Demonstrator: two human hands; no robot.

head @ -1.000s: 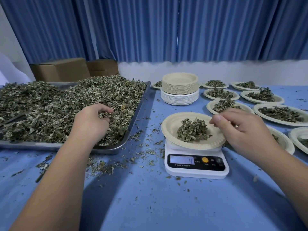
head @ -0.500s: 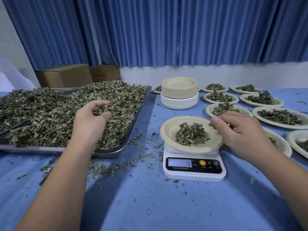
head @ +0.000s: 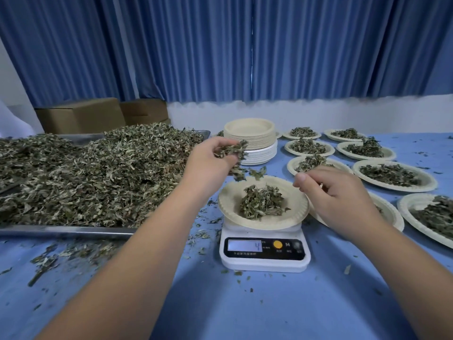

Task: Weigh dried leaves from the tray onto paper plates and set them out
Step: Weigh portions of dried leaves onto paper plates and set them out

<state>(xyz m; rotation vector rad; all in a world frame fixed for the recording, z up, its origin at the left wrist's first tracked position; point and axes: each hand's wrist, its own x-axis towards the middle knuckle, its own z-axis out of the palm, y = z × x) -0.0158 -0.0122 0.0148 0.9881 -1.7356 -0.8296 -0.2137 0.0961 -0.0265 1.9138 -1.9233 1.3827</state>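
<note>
A metal tray (head: 66,231) heaped with dried leaves (head: 103,173) fills the left of the table. A paper plate (head: 294,207) with a small mound of leaves (head: 262,204) sits on a white digital scale (head: 264,251) whose display reads 4. My left hand (head: 210,165) grips a bunch of dried leaves above the plate's far left rim, and a few bits are falling from it. My right hand (head: 340,197) hovers at the plate's right rim with curled fingers; whether it holds anything is hidden.
A stack of empty paper plates (head: 250,141) stands behind the scale. Several plates with leaf portions (head: 392,175) spread over the right of the blue table. Loose leaf crumbs (head: 73,251) litter the cloth in front of the tray. Cardboard boxes (head: 83,116) stand behind the tray.
My left hand has lifted out of the tray with a bunch of leaves and moved right, over the plate on the scale. My right hand has stayed at the plate's right rim.
</note>
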